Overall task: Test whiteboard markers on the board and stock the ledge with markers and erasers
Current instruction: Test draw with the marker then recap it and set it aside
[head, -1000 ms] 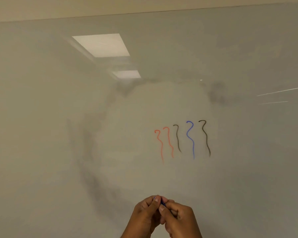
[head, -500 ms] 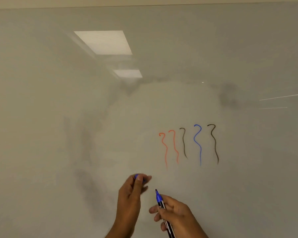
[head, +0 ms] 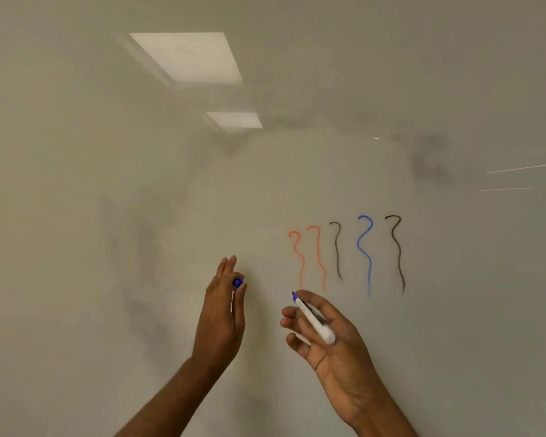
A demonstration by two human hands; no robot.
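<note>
The smudged whiteboard (head: 76, 216) is marked at four o'clock with five squiggles (head: 364, 253): red, black, blue. Below them, the uncapped blue marker (head: 312, 316) is held in the loose grip of the right hand (head: 331, 335), tip aimed at eleven. At its nine o'clock, the cap (head: 237, 282) is pinched by the raised left hand (head: 221, 316).

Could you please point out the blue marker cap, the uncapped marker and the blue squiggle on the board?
blue marker cap (head: 237, 282): head view, on its round end face.
uncapped marker (head: 319, 328): head view, on the lower part of its white barrel.
blue squiggle (head: 369, 275): head view, on its lower tail.
</note>
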